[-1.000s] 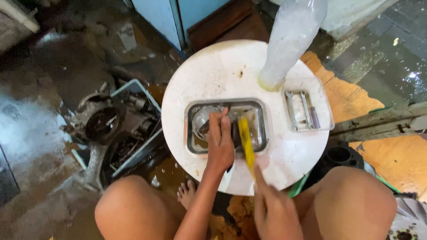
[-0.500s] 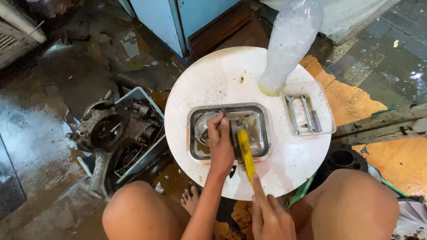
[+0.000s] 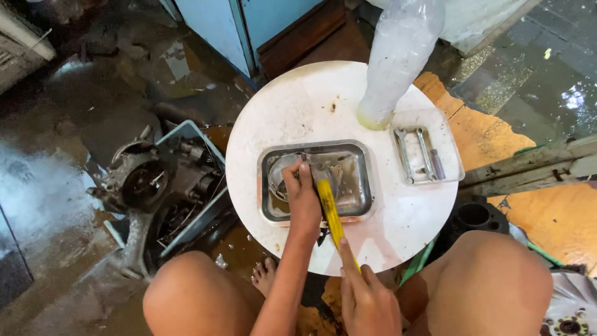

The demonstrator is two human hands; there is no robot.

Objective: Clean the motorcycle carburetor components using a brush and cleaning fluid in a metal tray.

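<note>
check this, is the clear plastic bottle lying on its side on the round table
No, the clear plastic bottle stands upright near the far edge of the round white table.

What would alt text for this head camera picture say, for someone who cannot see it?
Seen from above, a seated person's left hand reaches into a metal tray on a round white table, while the right hand holds a yellow-handled tool pointed into it. A clear plastic bottle and a small tray of wrenches stand behind; engine parts lie on the wet floor.

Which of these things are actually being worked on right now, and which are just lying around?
In use:
left hand
right hand
yellow-handled tool
metal tray
round metal part

Lying about:
clear lid with wrenches
plastic bottle
crate of engine parts
</note>
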